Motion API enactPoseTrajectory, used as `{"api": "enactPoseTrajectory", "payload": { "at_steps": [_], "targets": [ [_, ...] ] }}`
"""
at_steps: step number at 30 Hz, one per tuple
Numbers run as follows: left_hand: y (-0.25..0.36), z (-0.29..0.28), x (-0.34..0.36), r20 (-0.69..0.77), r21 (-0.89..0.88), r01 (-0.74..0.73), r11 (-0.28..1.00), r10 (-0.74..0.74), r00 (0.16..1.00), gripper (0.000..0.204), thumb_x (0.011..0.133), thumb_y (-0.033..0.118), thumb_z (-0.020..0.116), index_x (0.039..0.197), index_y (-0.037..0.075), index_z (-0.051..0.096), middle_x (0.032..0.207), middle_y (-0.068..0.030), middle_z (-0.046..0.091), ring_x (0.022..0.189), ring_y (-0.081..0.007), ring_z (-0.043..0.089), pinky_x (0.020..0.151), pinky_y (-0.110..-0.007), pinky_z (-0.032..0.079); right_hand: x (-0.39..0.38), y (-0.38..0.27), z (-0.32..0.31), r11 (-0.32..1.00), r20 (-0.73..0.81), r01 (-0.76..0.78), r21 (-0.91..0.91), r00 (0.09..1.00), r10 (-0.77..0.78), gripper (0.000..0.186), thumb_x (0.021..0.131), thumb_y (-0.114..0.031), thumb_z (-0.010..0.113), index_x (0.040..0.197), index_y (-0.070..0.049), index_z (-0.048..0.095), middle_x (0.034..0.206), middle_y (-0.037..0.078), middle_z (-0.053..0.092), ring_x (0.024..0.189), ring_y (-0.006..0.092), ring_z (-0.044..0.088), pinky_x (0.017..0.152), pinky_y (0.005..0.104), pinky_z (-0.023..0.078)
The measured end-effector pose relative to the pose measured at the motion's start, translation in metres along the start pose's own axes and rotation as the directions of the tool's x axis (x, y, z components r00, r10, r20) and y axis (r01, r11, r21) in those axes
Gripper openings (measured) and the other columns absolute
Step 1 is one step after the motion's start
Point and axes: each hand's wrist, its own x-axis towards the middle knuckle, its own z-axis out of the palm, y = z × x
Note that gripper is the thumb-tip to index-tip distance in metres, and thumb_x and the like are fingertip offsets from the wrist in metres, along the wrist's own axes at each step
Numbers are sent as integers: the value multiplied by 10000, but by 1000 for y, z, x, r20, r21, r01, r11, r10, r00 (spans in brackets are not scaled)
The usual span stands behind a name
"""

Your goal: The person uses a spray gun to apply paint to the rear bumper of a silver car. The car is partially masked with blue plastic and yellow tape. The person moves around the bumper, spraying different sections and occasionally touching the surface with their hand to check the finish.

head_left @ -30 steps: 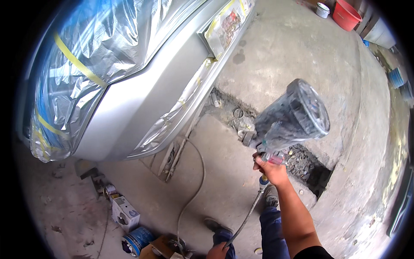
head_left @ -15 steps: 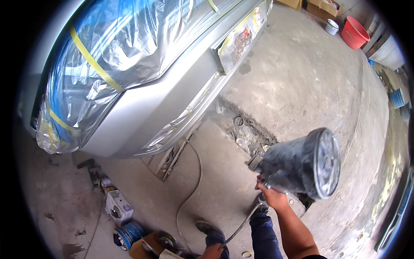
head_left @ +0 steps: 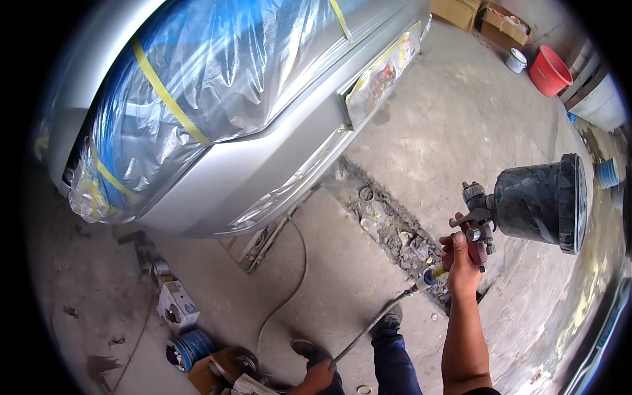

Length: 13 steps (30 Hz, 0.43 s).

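My right hand is wrapped round the red handle of a paint spray gun. The gun's large dark cup, smeared with paint, points to the right, and its nozzle faces up and left. From the handle's base an air hose runs down left to my left hand, closed around it near the lower edge. Left of the gun, apart from it, is a silver car bumper. Shiny plastic film held by yellow tape covers the car above it.
A rubble-filled trench cuts the concrete floor between car and gun. The hose also loops across the floor. Lower left stand a white box, a blue tin and a cardboard box. A red bucket stands far right.
My right hand has swung the spray gun to the right and slightly up, turning it so its handle and trigger show. My left hand still grips the hose. The view has shifted slightly.
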Motion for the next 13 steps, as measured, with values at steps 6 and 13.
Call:
{"api": "enactPoseTrajectory", "payload": {
  "at_steps": [6,13],
  "targets": [
    [-2,20,-8,124,54,155,986,-161,979,395,883,353,531,1129,43,519,974,-234,631,940,-434,583,809,-506,458,-21,42,1,993,241,-36,-114,969,63,368,913,-384,583,1077,-54,583,702,24,574,558,72,492,493,206,380],
    [-78,41,-36,359,53,179,982,-186,914,467,854,424,554,1149,68,495,1009,-244,629,978,-415,594,879,-499,439,-104,132,-49,570,836,675,-468,547,39,745,774,-441,704,1400,-178,398,1401,173,423,1288,223,407,1087,386,285]
  ]
}}
